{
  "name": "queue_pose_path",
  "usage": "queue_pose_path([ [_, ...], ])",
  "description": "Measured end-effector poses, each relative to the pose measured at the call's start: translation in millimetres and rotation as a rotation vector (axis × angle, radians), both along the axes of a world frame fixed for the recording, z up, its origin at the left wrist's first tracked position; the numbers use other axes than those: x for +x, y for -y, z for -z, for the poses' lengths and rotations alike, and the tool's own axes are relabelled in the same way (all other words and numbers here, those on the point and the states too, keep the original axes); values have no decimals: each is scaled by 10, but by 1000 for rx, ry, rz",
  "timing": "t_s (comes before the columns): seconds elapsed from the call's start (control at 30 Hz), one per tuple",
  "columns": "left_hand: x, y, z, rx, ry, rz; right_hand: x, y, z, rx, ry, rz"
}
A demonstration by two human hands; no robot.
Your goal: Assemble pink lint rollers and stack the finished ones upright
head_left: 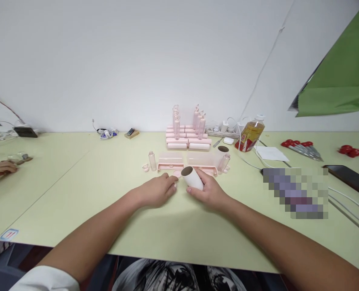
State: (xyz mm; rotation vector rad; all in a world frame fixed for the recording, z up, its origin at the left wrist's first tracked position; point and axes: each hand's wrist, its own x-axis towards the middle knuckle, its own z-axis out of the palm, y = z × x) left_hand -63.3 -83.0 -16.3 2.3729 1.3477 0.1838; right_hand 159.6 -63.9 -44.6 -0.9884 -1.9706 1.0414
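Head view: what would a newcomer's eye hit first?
Probably the white tube, tilted in the right hand near the middle of the picture, its open end showing. Next, the rows of pink cases with slim clear pink bottles standing among them, at the back of the table. The big green sheet at upper right also stands out against the pale wall.

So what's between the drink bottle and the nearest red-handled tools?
In the head view, a white paper and, by its left edge, a white cable lie between the bottle and tools.
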Motion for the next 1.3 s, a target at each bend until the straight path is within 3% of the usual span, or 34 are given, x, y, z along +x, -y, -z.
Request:
queue_pose_path([
  [0.37, -61, -57, 13, -72, -28, -27, 0, -15, 29, -62, 52, 5],
  [0.53, -53, -56, -27, -29, -20, 50, -6, -11, 19, -73, 68, 12],
  [0.73, -25, -30, -114, 78, 259, 15, -12, -3, 4, -67, 69, -15],
  [0.93, 17, -93, 0, 35, 561, -176, -8, -12, -3, -32, 88, -37],
  [1.13, 17, -141, 75, 56, 749, -153, 0, -32, 8, -33, 111, -64],
  [1.3, 66, -108, 68, -2, 973, -242, 6, -18, -6, -43, 123, -77],
])
